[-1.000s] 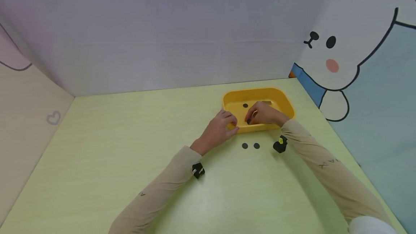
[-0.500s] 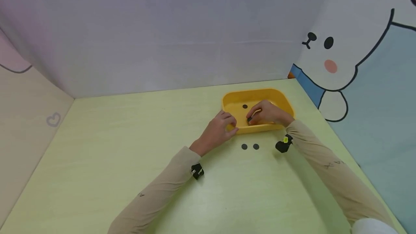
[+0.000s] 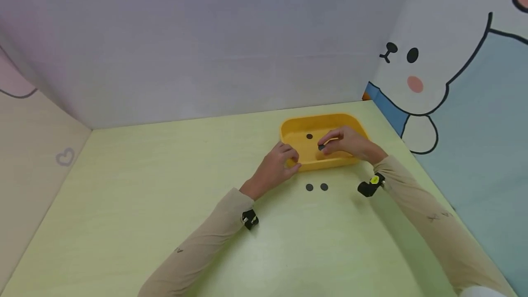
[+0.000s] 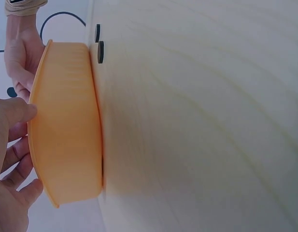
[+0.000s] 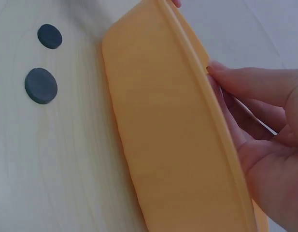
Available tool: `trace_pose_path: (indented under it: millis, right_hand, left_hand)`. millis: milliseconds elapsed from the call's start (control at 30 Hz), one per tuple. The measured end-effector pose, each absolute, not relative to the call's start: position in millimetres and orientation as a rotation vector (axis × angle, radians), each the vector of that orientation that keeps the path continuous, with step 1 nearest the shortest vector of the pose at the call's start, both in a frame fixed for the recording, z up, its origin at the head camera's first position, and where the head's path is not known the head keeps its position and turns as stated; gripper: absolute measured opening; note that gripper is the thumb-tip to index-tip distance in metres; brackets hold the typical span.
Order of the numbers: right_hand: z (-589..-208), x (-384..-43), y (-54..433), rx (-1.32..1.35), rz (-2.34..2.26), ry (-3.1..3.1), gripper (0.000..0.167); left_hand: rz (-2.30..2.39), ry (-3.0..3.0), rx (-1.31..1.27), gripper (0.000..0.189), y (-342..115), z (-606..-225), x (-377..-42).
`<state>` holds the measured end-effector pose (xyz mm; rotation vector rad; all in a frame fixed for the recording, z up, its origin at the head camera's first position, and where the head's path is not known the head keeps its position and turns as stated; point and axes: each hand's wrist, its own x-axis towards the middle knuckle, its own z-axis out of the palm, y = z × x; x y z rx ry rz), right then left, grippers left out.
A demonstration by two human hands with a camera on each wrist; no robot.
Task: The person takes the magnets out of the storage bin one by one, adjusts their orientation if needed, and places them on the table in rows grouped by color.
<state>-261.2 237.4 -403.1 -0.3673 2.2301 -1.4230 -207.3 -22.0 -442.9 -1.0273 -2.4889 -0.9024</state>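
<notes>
My right hand point(image 3: 348, 143) is over the inside of a shallow yellow plastic tray point(image 3: 330, 165), pinching a small black disc point(image 3: 321, 147) between thumb and fingertips. In the right wrist view the tray's wall hides that disc. Another black disc point(image 3: 309, 136) lies on the tray floor towards the back left. My left hand point(image 3: 272, 168) grips the tray's front left corner, its thumb point(image 4: 29, 112) over the rim in the left wrist view. On the table just in front of the tray, two more black discs point(image 3: 309, 187) lie flat side by side.
The tray stands on a pale yellow-green table point(image 3: 165, 187) near its far right corner. A plain light wall point(image 3: 206, 49) rises behind, and a wall with a cartoon animal point(image 3: 437, 72) stands along the right side. Each wrist carries a small black camera point(image 3: 369, 186).
My right hand has moved to the right and slightly up off the tray floor with the black disc. It now covers the thin brownish strip seen earlier in the tray. The left hand keeps its grip.
</notes>
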Motion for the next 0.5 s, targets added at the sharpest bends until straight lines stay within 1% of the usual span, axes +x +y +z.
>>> trace_pose_path:
  millis: [200,500]
  right_hand:
    - [-399.9,-254.3,244.4,-0.377,-1.473,2.196,0.040]
    - [-399.2,-247.8,251.3,-0.350,-1.503,2.192,0.035]
  left_hand:
    - [-0.925,-2.467,-1.038,0.011,-21.2,-445.3,-205.9]
    - [-0.921,-2.462,-1.041,0.011,-23.2,-444.2,-203.2]
